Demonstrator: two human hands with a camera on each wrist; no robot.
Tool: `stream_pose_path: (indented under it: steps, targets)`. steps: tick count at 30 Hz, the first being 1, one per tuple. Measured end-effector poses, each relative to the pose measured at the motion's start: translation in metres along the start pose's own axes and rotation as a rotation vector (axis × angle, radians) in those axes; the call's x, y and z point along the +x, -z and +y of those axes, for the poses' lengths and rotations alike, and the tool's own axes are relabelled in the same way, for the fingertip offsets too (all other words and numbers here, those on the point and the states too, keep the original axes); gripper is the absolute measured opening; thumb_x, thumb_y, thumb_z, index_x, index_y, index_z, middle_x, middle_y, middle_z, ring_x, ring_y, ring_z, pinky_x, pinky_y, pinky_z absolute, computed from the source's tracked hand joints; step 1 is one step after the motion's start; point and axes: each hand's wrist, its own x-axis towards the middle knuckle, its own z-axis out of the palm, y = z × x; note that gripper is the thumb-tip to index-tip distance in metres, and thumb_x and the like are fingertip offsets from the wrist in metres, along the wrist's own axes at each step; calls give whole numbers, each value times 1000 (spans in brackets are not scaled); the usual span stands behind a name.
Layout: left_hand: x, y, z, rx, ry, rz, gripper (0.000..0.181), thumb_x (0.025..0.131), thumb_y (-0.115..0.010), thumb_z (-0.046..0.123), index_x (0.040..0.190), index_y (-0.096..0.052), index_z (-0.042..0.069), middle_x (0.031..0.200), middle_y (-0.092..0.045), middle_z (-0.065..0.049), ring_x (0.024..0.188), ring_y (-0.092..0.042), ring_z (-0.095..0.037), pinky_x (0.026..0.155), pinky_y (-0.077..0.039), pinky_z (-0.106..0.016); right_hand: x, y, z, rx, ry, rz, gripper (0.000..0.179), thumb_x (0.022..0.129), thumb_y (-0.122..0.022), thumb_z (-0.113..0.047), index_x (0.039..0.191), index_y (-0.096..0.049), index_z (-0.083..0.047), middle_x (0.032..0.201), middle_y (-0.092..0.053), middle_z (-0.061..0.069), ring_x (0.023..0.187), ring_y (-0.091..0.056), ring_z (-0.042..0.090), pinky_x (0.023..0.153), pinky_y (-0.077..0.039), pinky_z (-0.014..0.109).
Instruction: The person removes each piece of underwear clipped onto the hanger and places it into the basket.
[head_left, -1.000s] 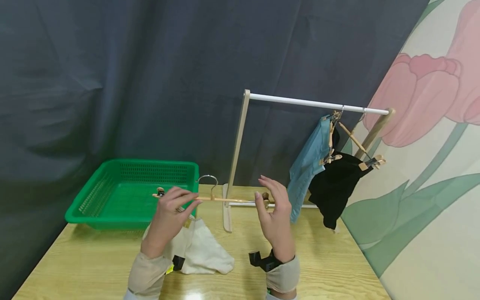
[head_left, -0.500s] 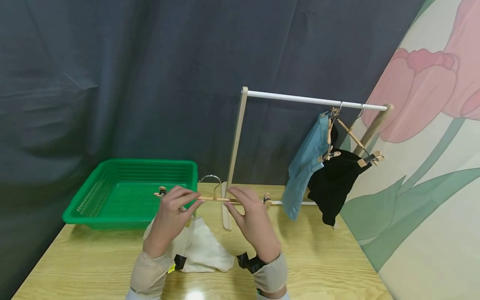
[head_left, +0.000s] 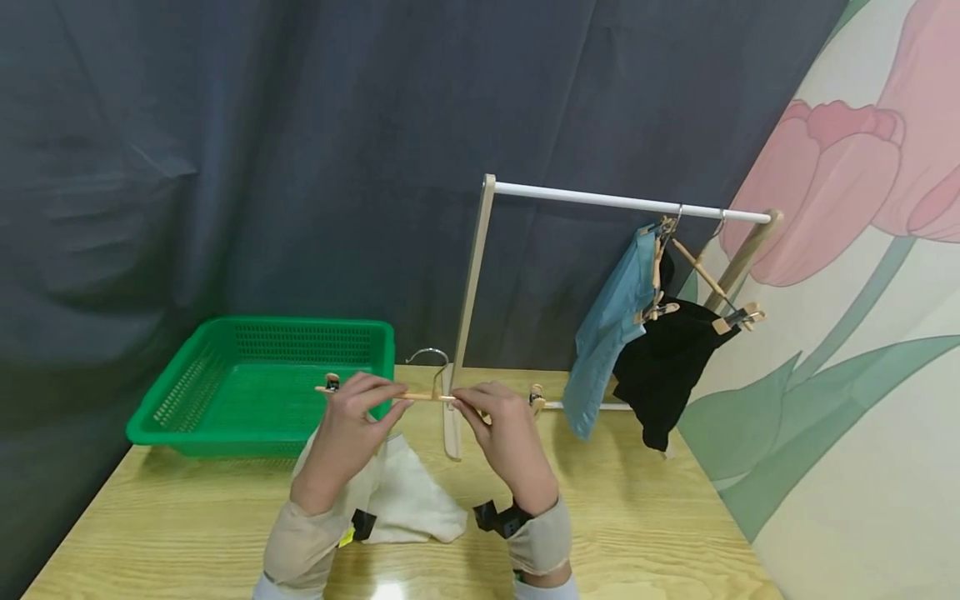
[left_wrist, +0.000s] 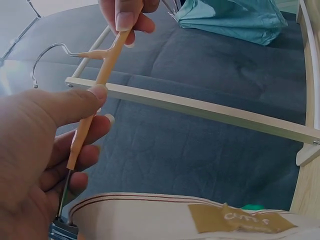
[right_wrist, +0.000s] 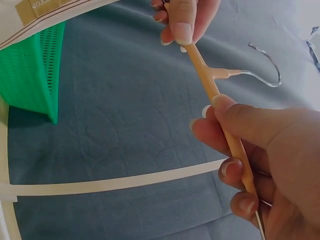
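Note:
In the head view a wooden clip hanger (head_left: 422, 397) with a metal hook is held level above the table. My left hand (head_left: 347, 433) pinches its bar left of the hook, thumb and fingers around the wood. My right hand (head_left: 506, 442) pinches the bar just right of the hook. The right clip (head_left: 536, 398) sticks out beyond that hand. A white garment (head_left: 412, 500) shows below and behind my left hand. The left wrist view shows its red-striped waistband (left_wrist: 150, 202) and tan label (left_wrist: 240, 219), close to the hanger's left clip (left_wrist: 62, 230).
A green basket (head_left: 142, 433) stands at the left on the wooden table (head_left: 637, 533). At the right is a rack with a white rail (head_left: 585, 198). Blue trousers (head_left: 607, 333) and a black garment (head_left: 667, 367) hang from it on clip hangers. A dark curtain is behind.
My right hand has moved left from the right clip to the bar near the hook and now pinches it. The hanger has shifted slightly right.

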Motion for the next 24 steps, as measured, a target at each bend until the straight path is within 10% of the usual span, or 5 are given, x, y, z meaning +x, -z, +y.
stream_pose_path:
  steps: [9, 17, 24]
  targets:
    - [3, 4, 5, -80, -3, 38, 25, 82, -82, -1, 106, -79, 2, 108, -74, -11, 103, -66, -28, 88, -55, -30, 0, -2, 5, -6, 3, 9, 15, 91, -76, -13, 105, -81, -12, 93, -75, -1, 78, -67, 11, 61, -52, 25]
    - [6, 11, 4, -145, -84, 194, 36, 79, -75, -10, 114, -76, -2, 119, -71, -20, 110, -61, -40, 104, -42, -23, -3, 0, 7, -31, 0, -2, 16, 92, -75, -14, 107, -81, -13, 94, -75, -1, 81, -67, 11, 63, -50, 22]
    - [2, 27, -14, -69, 18, 218, 36, 85, -70, -10, 120, -73, -4, 122, -70, -21, 107, -60, -38, 79, -46, -21, -2, 2, 9, -17, 23, 15, 17, 91, -76, -11, 107, -81, -12, 93, -74, -1, 80, -67, 12, 63, -52, 25]
